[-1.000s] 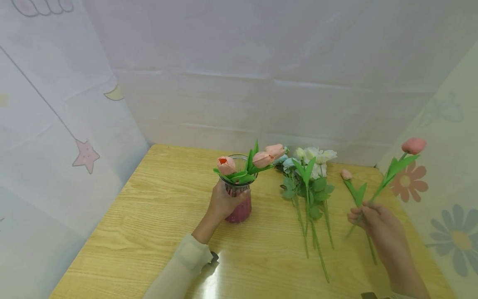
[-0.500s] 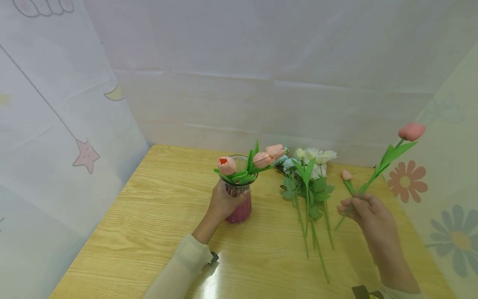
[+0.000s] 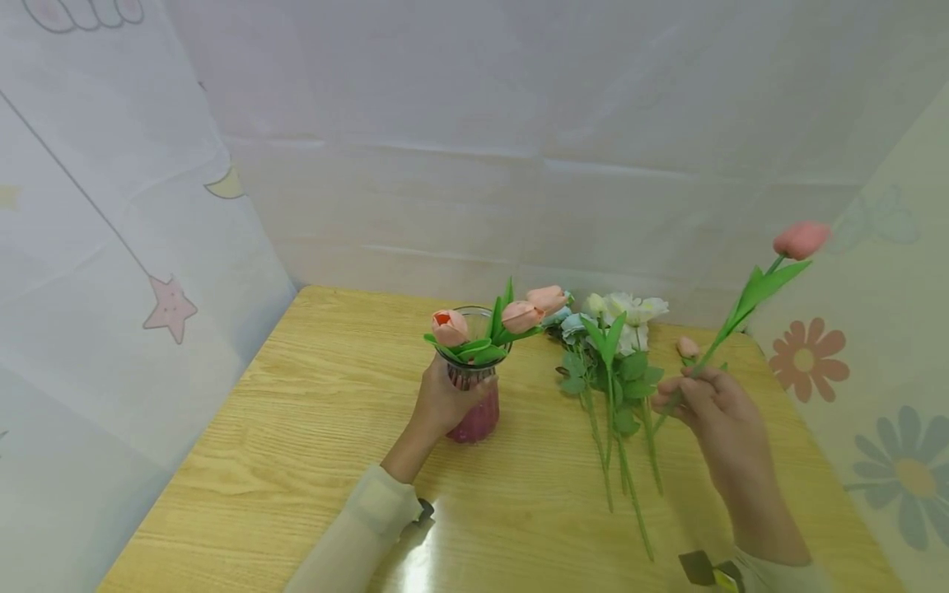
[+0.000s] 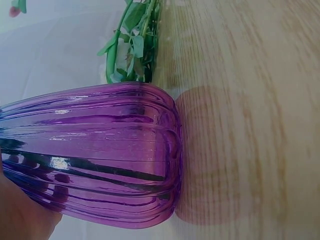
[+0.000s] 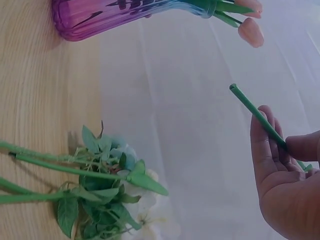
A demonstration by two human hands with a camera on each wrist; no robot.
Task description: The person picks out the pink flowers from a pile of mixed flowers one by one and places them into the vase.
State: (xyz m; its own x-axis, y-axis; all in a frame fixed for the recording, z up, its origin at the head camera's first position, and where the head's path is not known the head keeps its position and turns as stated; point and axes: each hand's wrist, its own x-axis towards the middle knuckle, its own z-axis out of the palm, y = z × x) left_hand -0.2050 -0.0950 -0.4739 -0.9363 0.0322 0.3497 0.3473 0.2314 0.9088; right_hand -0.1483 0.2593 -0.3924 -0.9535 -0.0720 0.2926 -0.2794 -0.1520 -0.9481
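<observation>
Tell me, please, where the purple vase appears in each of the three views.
Head view: the vase stands left of centre on the table, gripped by the left hand.
Left wrist view: the vase fills the lower left, lying sideways in the picture.
Right wrist view: the vase is along the top edge, at left.
Shared landmark: the loose flowers on the table, seen also at and.
</observation>
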